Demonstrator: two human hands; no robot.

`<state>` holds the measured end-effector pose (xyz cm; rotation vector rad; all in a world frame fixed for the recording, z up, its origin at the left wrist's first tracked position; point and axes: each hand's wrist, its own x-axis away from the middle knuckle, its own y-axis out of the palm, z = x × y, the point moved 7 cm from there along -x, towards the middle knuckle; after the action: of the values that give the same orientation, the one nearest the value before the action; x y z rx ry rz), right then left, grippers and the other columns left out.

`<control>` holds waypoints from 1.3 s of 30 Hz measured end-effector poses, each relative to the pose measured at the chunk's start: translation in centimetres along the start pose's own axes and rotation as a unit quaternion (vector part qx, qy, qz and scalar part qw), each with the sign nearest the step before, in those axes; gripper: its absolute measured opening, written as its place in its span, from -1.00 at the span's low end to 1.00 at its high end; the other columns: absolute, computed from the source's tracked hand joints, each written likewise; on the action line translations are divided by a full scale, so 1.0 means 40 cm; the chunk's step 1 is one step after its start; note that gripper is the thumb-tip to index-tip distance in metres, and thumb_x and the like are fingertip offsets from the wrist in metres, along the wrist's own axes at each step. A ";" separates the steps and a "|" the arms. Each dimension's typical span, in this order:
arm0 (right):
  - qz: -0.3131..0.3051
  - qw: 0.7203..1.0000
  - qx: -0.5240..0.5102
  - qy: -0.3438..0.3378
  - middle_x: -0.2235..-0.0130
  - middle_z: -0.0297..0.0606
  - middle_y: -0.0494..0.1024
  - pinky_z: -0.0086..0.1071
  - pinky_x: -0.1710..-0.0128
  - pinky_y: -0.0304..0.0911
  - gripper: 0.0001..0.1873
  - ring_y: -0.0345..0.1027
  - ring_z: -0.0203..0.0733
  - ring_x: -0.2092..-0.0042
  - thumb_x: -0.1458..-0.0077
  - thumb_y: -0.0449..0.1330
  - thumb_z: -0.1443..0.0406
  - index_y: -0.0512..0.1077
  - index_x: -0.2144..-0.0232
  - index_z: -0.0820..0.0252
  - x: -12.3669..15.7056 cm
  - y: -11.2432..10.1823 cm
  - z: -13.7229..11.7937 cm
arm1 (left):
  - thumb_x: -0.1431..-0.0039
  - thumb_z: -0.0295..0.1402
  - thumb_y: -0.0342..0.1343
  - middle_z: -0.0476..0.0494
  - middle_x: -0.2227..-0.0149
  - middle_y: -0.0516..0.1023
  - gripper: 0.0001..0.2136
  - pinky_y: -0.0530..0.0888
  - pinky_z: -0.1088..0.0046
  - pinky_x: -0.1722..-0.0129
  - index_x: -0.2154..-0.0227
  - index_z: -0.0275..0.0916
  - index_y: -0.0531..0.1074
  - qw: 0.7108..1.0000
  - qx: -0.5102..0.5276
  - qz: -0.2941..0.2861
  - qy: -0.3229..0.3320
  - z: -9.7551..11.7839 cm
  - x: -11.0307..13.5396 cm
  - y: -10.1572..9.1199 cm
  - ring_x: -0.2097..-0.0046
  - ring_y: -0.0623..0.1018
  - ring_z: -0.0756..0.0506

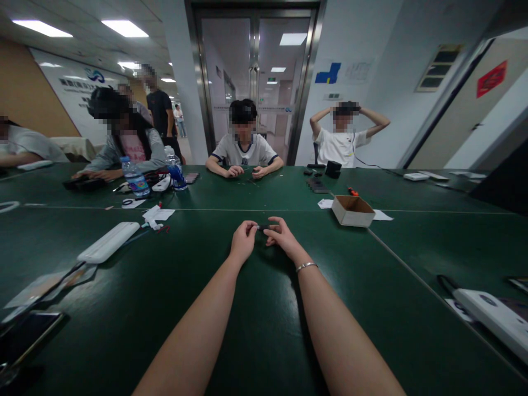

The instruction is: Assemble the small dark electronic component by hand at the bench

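Above the green table, my left hand (244, 240) pinches one end of a small dark stick-shaped piece (263, 227) between thumb and fingertips. That end looks lighter than the rest, but the piece is too small to name its kind. Around its other end curl the thumb and fingers of my right hand (284, 237), closed loosely with the fingertips at the dark part. A metal bracelet (307, 266) circles my right wrist. Both forearms reach forward from the near edge.
Ahead on the green table (165, 308) stands an open cardboard box (353, 219) with papers beside it. Left lie a white power bank (109, 242), a phone (31, 335) and bottles (135, 177). A white device (493, 313) is at right. Several people sit opposite.
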<state>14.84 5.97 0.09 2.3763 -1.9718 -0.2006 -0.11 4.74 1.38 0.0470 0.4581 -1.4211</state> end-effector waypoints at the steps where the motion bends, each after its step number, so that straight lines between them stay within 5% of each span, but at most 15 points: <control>1: 0.000 1.000 0.006 0.006 0.40 -0.44 0.42 -0.43 0.55 0.38 -0.46 0.29 -0.40 0.60 0.10 0.31 0.19 0.21 0.08 0.13 -0.001 -0.001 0.003 | -0.18 -0.38 0.01 -0.11 0.24 0.53 -0.88 0.40 0.39 0.12 0.26 -0.22 0.42 1.000 0.000 -0.002 0.000 0.000 0.000 0.001 0.19 0.51 -0.06; 4: -0.016 1.000 0.011 -0.002 0.41 -0.45 0.42 -0.45 0.57 0.36 -0.51 0.24 -0.44 0.63 0.08 0.29 0.19 0.22 0.11 0.14 -0.002 0.003 0.002 | -0.18 -0.38 0.01 -0.11 0.23 0.53 -0.87 0.40 0.39 0.11 0.25 -0.22 0.42 1.000 -0.001 -0.004 -0.001 0.000 0.001 0.001 0.18 0.51 -0.06; 8: -0.019 1.000 0.001 -0.012 0.24 -0.38 0.44 -0.46 0.51 0.40 -0.30 0.37 -0.40 0.51 0.23 0.39 0.31 0.16 0.04 0.05 0.000 0.003 -0.005 | -0.18 -0.38 0.02 -0.11 0.22 0.53 -0.87 0.41 0.39 0.10 0.24 -0.22 0.42 1.000 -0.002 -0.006 0.001 0.006 0.002 -0.002 0.17 0.50 -0.06; 13: -0.020 1.000 0.020 0.013 0.44 -0.43 0.44 -0.49 0.59 0.35 -0.59 0.24 -0.44 0.64 -0.04 0.22 0.17 0.23 0.10 0.14 -0.001 0.005 0.003 | -0.18 -0.39 0.02 -0.12 0.24 0.53 -0.87 0.42 0.39 0.11 0.26 -0.23 0.42 1.000 -0.002 0.001 0.008 0.009 0.002 -0.005 0.18 0.51 -0.06; 18: -0.037 0.999 0.008 -0.012 0.29 -0.41 0.48 -0.48 0.55 0.38 -0.28 0.36 -0.39 0.55 0.13 0.36 0.27 0.11 -0.04 0.03 0.004 0.013 -0.011 | -0.17 -0.39 0.02 -0.13 0.25 0.53 -0.88 0.42 0.38 0.11 0.27 -0.24 0.42 1.000 -0.006 0.012 0.011 0.005 -0.002 -0.007 0.19 0.52 -0.06; 23: -0.038 0.999 0.026 0.017 0.44 -0.38 0.47 -0.51 0.61 0.30 -0.59 0.29 -0.40 0.62 -0.12 0.15 0.19 0.20 0.01 0.15 0.004 0.015 -0.002 | -0.18 -0.37 0.01 -0.12 0.26 0.53 -0.87 0.41 0.39 0.12 0.26 -0.24 0.42 1.000 -0.004 0.017 0.012 0.005 -0.003 -0.009 0.19 0.51 -0.06; 28: -0.027 0.999 0.019 -0.017 0.21 -0.37 0.44 -0.47 0.56 0.37 -0.24 0.34 -0.42 0.57 0.15 0.35 0.31 0.12 -0.08 0.00 0.003 0.008 -0.010 | -0.18 -0.38 0.02 -0.12 0.26 0.53 -0.87 0.41 0.40 0.13 0.26 -0.24 0.42 1.000 -0.005 0.019 0.004 0.001 -0.002 -0.010 0.21 0.51 -0.05; 33: -0.019 0.999 0.031 0.004 0.43 -0.41 0.44 -0.48 0.62 0.32 -0.52 0.27 -0.40 0.64 -0.09 0.16 0.14 0.17 -0.03 0.11 -0.001 0.004 0.002 | -0.18 -0.39 0.02 -0.12 0.25 0.53 -0.88 0.42 0.40 0.13 0.26 -0.24 0.42 1.000 0.002 0.018 -0.002 0.009 0.001 -0.011 0.20 0.51 -0.05; 39: -0.032 0.999 0.018 -0.035 0.14 -0.35 0.43 -0.45 0.55 0.38 -0.21 0.34 -0.43 0.58 0.16 0.33 0.28 0.05 -0.09 -0.05 0.004 0.004 -0.014 | -0.18 -0.39 0.02 -0.11 0.26 0.53 -0.88 0.43 0.39 0.14 0.27 -0.23 0.42 1.000 -0.001 0.017 -0.004 0.014 0.002 -0.013 0.20 0.51 -0.06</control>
<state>14.80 5.75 0.63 2.4910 -1.9464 -0.2567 -0.44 4.39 2.00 0.0465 0.4496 -1.3869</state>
